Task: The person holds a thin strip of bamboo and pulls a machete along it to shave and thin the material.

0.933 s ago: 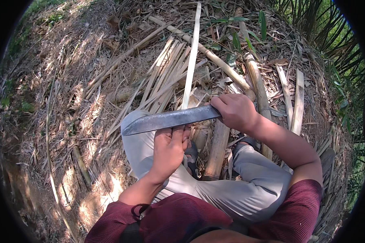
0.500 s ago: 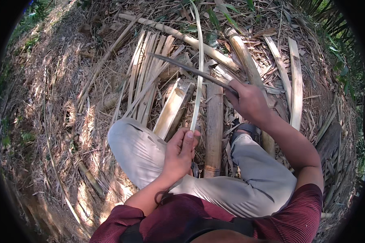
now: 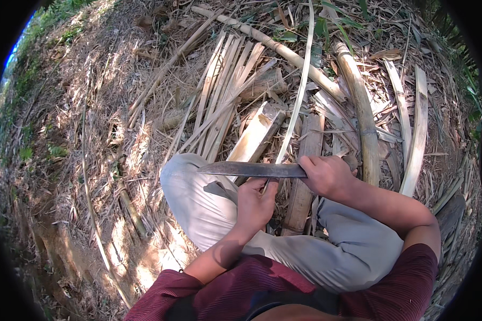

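Observation:
A long, thin, pale bamboo strip (image 3: 298, 96) rises away from my left hand (image 3: 256, 204), whose fingers are closed round its near end. My right hand (image 3: 326, 174) grips the handle of a machete (image 3: 251, 169). Its dark blade lies crosswise, pointing left, just beyond my left fingers and over the strip's lower end. Whether the edge touches the strip cannot be made out. The blade covers part of the strip near my left hand.
Several split bamboo strips (image 3: 219, 96) lie in a bundle ahead to the left. A half-split bamboo piece (image 3: 251, 136) and a bamboo length (image 3: 304, 176) lie before my bent legs. To the right are a curved bamboo pole (image 3: 360, 101) and pale slats (image 3: 416, 128). Dry leaf litter surrounds them.
The machete has come down toward me, from farther up the strip to just beside my left hand, and now lies level. The whole view has shifted, moving the scene rightward.

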